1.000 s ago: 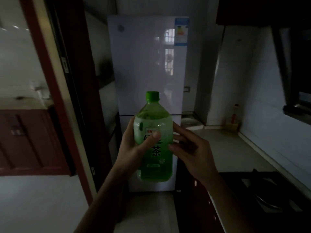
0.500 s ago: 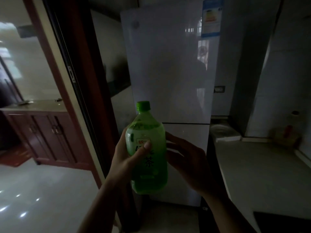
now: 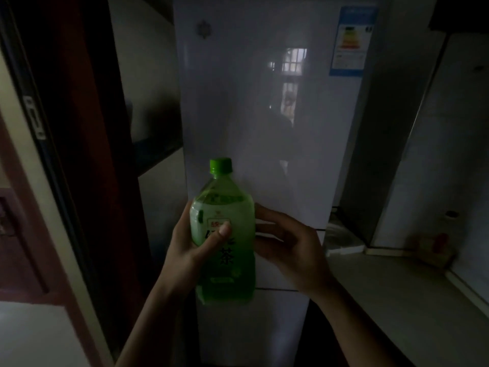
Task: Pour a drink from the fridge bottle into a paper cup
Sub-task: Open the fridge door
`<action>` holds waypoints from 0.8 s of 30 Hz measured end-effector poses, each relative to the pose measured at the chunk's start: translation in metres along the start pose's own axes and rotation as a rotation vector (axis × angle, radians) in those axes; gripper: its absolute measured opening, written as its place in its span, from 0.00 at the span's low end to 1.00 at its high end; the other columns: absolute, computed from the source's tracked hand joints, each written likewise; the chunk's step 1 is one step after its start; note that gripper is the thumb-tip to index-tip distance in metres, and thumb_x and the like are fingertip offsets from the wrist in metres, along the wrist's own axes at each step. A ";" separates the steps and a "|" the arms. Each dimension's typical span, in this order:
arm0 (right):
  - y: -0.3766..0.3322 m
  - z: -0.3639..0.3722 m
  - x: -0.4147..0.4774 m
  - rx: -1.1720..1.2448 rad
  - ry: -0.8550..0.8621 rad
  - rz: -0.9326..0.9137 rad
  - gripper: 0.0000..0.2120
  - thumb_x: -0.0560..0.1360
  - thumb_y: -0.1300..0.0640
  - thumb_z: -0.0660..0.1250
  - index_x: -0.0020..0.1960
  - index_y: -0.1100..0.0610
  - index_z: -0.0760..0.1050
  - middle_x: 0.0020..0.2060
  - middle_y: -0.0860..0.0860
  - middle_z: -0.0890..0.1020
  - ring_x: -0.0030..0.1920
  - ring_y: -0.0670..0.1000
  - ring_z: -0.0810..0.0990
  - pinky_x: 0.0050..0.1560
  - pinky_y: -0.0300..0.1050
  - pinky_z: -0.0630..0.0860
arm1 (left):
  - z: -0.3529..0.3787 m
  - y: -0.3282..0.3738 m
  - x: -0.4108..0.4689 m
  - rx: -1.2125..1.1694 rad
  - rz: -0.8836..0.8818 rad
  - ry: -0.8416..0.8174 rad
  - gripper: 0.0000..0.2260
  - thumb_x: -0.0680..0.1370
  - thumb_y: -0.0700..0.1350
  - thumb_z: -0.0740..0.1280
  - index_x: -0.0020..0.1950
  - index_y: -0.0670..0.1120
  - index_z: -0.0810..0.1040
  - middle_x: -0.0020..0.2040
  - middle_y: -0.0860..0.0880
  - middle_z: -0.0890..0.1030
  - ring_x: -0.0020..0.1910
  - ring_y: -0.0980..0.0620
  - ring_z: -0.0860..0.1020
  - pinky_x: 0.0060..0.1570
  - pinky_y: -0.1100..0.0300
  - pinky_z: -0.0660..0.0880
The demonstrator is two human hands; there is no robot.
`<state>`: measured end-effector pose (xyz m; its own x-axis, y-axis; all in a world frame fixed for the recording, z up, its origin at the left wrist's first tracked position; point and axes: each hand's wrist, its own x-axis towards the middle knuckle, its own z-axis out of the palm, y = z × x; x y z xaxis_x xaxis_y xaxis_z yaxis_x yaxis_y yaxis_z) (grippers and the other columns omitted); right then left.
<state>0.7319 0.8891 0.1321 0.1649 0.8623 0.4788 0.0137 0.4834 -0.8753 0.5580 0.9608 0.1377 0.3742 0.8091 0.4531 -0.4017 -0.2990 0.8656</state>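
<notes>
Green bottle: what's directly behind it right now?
The white fridge, its doors shut. The bottle, upright in the left hand's grip, covers part of the door seams. That hand's fingers are hidden behind the bottle; only its thumb shows across the label.

You see a clear, glossy plastic bottle (image 3: 225, 242) with a smooth green plastic cap (image 3: 221, 165), against the fridge's (image 3: 259, 115) glossy white door.
</notes>
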 end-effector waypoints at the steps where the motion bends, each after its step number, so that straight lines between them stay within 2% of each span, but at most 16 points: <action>1: 0.006 0.002 0.011 -0.015 0.007 0.003 0.27 0.70 0.60 0.75 0.68 0.59 0.73 0.57 0.59 0.82 0.58 0.60 0.81 0.58 0.54 0.79 | -0.006 -0.003 0.012 0.002 0.006 -0.007 0.29 0.66 0.55 0.77 0.63 0.47 0.75 0.53 0.40 0.83 0.50 0.39 0.84 0.43 0.49 0.81; 3: 0.018 0.004 0.030 -0.059 0.023 0.004 0.25 0.72 0.63 0.73 0.68 0.59 0.73 0.57 0.59 0.82 0.58 0.59 0.81 0.59 0.56 0.78 | -0.016 -0.013 0.031 0.002 0.012 0.001 0.31 0.64 0.56 0.78 0.63 0.47 0.76 0.53 0.41 0.84 0.50 0.39 0.84 0.42 0.50 0.81; 6: 0.033 0.003 0.053 -0.092 0.038 -0.005 0.24 0.73 0.60 0.73 0.68 0.57 0.73 0.57 0.58 0.82 0.58 0.57 0.82 0.60 0.59 0.78 | -0.025 -0.028 0.055 -0.013 0.014 0.020 0.27 0.65 0.53 0.75 0.63 0.48 0.76 0.52 0.41 0.84 0.49 0.40 0.84 0.41 0.51 0.81; 9: 0.046 -0.003 0.080 -0.102 0.017 -0.005 0.23 0.74 0.62 0.71 0.68 0.58 0.73 0.58 0.57 0.82 0.59 0.57 0.81 0.60 0.60 0.77 | -0.030 -0.041 0.080 -0.003 0.013 0.032 0.31 0.64 0.55 0.78 0.64 0.48 0.76 0.53 0.41 0.84 0.50 0.39 0.84 0.42 0.49 0.81; 11: 0.055 -0.009 0.099 -0.100 -0.023 -0.004 0.23 0.75 0.62 0.70 0.69 0.58 0.73 0.59 0.56 0.82 0.59 0.56 0.81 0.60 0.57 0.77 | -0.033 -0.050 0.097 0.001 0.014 0.059 0.34 0.62 0.60 0.80 0.64 0.48 0.76 0.53 0.40 0.83 0.50 0.38 0.84 0.42 0.47 0.81; 14: 0.069 -0.019 0.132 -0.093 -0.063 -0.026 0.22 0.74 0.62 0.70 0.67 0.56 0.74 0.58 0.55 0.82 0.58 0.55 0.82 0.58 0.52 0.79 | -0.035 -0.060 0.122 -0.013 0.023 0.111 0.37 0.61 0.62 0.80 0.64 0.48 0.75 0.53 0.39 0.83 0.50 0.37 0.83 0.42 0.45 0.81; 17: 0.086 -0.032 0.166 -0.096 -0.120 -0.062 0.21 0.75 0.63 0.70 0.67 0.56 0.74 0.60 0.54 0.81 0.58 0.54 0.82 0.57 0.51 0.79 | -0.032 -0.074 0.146 0.024 0.017 0.199 0.35 0.60 0.63 0.80 0.61 0.50 0.78 0.52 0.39 0.83 0.50 0.36 0.83 0.45 0.40 0.81; 20: 0.099 -0.040 0.195 -0.111 -0.176 -0.090 0.20 0.75 0.64 0.70 0.66 0.56 0.75 0.61 0.51 0.80 0.58 0.51 0.82 0.56 0.46 0.79 | -0.031 -0.084 0.167 0.006 0.024 0.292 0.34 0.61 0.60 0.80 0.63 0.50 0.77 0.54 0.39 0.83 0.51 0.35 0.83 0.49 0.33 0.78; 24: 0.109 -0.051 0.238 -0.163 -0.272 -0.131 0.19 0.74 0.60 0.71 0.65 0.56 0.76 0.60 0.48 0.80 0.57 0.48 0.82 0.56 0.43 0.79 | -0.028 -0.095 0.191 0.013 0.088 0.421 0.33 0.62 0.58 0.80 0.64 0.50 0.76 0.54 0.41 0.83 0.51 0.37 0.83 0.45 0.41 0.80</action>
<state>0.8231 1.1392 0.1474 -0.1174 0.8135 0.5696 0.1785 0.5815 -0.7937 0.6441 1.1580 0.1363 -0.0363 0.9152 0.4014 -0.4056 -0.3806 0.8311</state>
